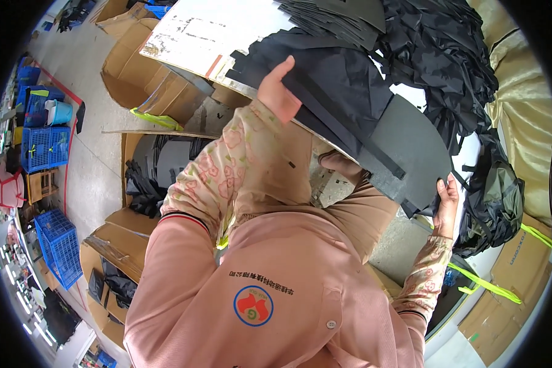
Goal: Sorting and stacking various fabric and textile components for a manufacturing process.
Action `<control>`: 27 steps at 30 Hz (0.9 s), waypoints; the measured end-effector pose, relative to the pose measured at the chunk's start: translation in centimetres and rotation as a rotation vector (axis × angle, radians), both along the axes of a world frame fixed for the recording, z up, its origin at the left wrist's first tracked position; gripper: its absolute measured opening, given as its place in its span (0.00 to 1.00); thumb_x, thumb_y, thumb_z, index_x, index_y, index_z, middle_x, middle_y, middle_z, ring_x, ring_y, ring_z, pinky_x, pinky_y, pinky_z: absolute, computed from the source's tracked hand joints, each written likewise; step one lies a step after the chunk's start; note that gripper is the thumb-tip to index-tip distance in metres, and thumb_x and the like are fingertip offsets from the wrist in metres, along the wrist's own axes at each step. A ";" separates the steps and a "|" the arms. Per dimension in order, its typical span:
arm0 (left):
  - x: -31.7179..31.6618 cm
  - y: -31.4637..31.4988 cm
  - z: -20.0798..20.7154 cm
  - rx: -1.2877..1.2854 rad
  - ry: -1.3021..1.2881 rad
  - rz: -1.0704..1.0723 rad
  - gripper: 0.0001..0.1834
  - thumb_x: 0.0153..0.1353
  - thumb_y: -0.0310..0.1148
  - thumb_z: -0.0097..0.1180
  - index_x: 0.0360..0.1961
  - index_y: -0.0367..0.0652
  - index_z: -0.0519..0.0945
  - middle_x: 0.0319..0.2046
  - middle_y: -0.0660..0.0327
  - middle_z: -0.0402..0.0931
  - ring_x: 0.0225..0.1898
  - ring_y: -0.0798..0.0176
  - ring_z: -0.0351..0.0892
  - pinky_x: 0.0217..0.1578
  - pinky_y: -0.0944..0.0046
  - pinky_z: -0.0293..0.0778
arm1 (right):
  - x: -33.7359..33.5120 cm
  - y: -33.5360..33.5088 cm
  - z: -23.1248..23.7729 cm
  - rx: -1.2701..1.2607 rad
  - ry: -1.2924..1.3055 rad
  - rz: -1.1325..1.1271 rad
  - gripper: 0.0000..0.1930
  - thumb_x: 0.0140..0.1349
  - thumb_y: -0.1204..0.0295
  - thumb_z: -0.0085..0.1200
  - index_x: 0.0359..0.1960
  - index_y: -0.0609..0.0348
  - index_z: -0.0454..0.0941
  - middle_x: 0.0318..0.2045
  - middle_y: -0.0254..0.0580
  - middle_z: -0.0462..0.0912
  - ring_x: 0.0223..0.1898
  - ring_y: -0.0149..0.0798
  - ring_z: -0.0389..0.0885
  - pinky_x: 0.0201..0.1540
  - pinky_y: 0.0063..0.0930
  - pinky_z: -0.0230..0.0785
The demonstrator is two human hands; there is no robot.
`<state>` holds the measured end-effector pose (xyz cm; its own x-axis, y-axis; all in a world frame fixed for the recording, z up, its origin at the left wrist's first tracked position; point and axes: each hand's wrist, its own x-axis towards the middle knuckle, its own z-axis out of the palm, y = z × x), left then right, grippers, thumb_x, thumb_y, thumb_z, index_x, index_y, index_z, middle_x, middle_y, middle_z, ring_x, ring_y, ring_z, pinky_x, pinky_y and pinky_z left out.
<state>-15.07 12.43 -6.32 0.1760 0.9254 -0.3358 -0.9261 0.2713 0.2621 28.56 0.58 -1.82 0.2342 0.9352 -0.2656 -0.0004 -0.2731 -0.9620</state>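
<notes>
Black fabric lies over the near part of the white table, with a long black strap running across it. Over the table's near right edge extends a dark grey, curved-edged foam sheet, the strap's end resting on it. My right hand grips this sheet by its right edge, thumb on top. At the fabric's left side is my left hand, its thumb stretched up and apart from the cloth. The other fingers of the left hand are mostly hidden.
Stacked dark foam pieces and a heap of black fabric cover the far table. Open cardboard boxes stand to the left, one holding dark pieces. Blue crates are farther left; a flattened carton is at right.
</notes>
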 end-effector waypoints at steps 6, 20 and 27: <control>-4.2 2.2 -1.3 0.039 0.206 -0.006 0.12 0.65 0.34 0.52 0.47 0.43 0.73 0.48 0.58 0.77 0.49 0.57 0.76 0.53 0.55 0.70 | 0.1 0.4 -0.2 0.014 0.012 0.025 0.18 0.63 0.76 0.54 0.54 0.61 0.72 0.47 0.35 0.79 0.46 0.29 0.77 0.52 0.23 0.67; -8.0 4.5 -2.7 -0.021 0.527 0.099 0.21 0.62 0.21 0.49 0.56 0.47 0.71 0.42 0.61 0.78 0.39 0.62 0.78 0.42 0.61 0.76 | 0.8 1.8 -4.8 -0.044 -0.219 -0.006 0.16 0.63 0.78 0.54 0.52 0.67 0.70 0.42 0.40 0.80 0.42 0.27 0.76 0.48 0.20 0.67; -7.2 4.8 -1.9 -0.111 0.614 0.116 0.20 0.61 0.19 0.49 0.55 0.43 0.72 0.40 0.58 0.79 0.37 0.62 0.80 0.38 0.63 0.78 | -0.1 1.5 -3.4 -0.075 -0.161 -0.009 0.15 0.63 0.79 0.52 0.51 0.68 0.70 0.40 0.40 0.81 0.38 0.27 0.77 0.44 0.18 0.69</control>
<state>-22.28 17.24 -8.24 -0.1785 0.8805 -0.4391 -0.6412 0.2344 0.7307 28.47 2.08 -5.17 0.2872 0.9119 -0.2932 0.1496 -0.3450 -0.9266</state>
